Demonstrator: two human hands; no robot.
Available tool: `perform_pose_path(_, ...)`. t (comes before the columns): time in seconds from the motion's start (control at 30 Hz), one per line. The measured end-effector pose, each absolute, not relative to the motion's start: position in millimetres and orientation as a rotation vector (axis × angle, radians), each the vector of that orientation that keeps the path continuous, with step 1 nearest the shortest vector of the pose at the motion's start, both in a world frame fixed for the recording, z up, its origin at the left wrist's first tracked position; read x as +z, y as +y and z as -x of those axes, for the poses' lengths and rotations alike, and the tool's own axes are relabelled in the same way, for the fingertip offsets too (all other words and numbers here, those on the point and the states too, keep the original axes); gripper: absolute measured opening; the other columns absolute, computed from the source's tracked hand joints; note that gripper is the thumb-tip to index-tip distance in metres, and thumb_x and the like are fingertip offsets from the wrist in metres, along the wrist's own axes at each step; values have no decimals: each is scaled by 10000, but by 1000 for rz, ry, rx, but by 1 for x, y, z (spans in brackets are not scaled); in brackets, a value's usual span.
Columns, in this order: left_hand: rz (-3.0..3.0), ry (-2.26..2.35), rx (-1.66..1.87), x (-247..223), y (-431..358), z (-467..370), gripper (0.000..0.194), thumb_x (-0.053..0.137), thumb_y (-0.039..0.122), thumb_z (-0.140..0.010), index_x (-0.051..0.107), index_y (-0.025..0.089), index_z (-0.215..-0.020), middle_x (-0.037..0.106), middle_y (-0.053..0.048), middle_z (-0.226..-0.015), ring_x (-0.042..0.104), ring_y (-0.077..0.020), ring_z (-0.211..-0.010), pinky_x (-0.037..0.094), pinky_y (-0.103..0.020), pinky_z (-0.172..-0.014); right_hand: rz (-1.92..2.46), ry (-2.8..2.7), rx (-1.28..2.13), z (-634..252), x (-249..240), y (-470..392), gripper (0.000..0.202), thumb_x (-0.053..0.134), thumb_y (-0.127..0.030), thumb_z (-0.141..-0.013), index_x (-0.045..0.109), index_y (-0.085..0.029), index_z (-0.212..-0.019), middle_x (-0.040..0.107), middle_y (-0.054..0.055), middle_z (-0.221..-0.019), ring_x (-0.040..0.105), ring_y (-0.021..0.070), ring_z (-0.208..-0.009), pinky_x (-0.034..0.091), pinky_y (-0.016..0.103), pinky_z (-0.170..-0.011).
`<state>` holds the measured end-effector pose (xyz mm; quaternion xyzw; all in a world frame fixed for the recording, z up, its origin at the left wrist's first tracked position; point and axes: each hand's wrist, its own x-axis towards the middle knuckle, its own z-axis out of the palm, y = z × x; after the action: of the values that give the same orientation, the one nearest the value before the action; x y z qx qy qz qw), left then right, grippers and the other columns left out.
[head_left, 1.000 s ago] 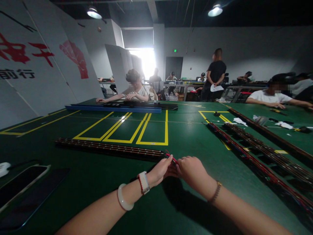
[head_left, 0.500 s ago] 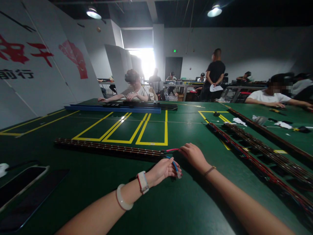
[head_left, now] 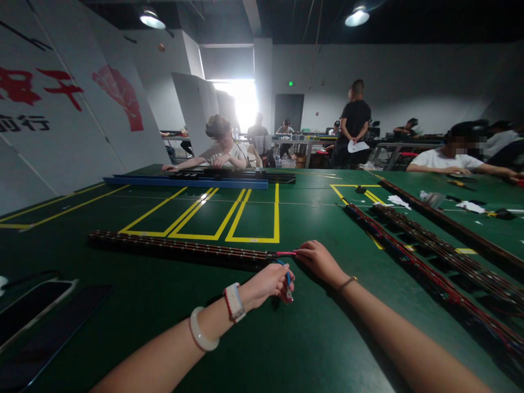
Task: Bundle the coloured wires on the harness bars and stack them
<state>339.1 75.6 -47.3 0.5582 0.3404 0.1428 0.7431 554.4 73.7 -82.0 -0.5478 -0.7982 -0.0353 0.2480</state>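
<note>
A long dark bundle of rods (head_left: 176, 246) lies across the green table (head_left: 254, 349), with a red wire (head_left: 285, 253) and a blue wire (head_left: 288, 277) coming out of its right end. My left hand (head_left: 270, 284) is closed around the blue wire, just below that end; a metal-looking tip shows under the fingers. My right hand (head_left: 319, 261) pinches the red wire at its far end, its palm turned down near the table.
Two dark flat devices (head_left: 35, 305) lie at the left. Long wired strips (head_left: 434, 273) run along the right side. A blue rail (head_left: 196, 182) lies at the far edge before a seated person (head_left: 225, 150). Another person (head_left: 454, 155) sits at the right.
My left hand has moved slightly left and its fingers have curled in round the blue wire. My right hand has shifted a little left with the red wire.
</note>
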Motion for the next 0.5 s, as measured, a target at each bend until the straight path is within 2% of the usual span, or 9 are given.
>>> perform_pose_path(0.17,-1463,825,259,-51,82,-338,417,385,519,-877,506,130,-788,559,-1,-565,446,-66,-378,327,-188,-415,1493,-2176,-96,-554,-81,73,307,451,-360,-942,689,-183,-1020,626,79,-935,526,172,-895,423,302,-796)
perform_pose_path(0.3,-1577,837,269,-56,84,-338,464,387,535,-870,532,112,-747,596,-26,-565,349,-29,-321,221,-165,-362,1500,-2173,-104,-553,-82,73,293,459,-349,-940,687,-183,-1019,626,77,-933,526,171,-896,417,302,-802)
perform_pose_path(0.4,-1559,829,244,-57,83,-339,532,379,599,-845,555,101,-788,660,-83,-661,448,-54,-348,236,-164,-351,1507,-2184,-102,-552,-82,72,274,468,-339,-937,682,-190,-1021,625,73,-941,527,170,-903,416,302,-808)
perform_pose_path(0.5,-1583,836,181,-54,81,-340,613,347,656,-824,569,94,-719,673,-127,-682,548,-101,-406,239,-166,-346,1512,-2185,-92,-550,-78,69,275,466,-336,-937,679,-183,-1021,624,75,-946,532,172,-910,414,309,-823)
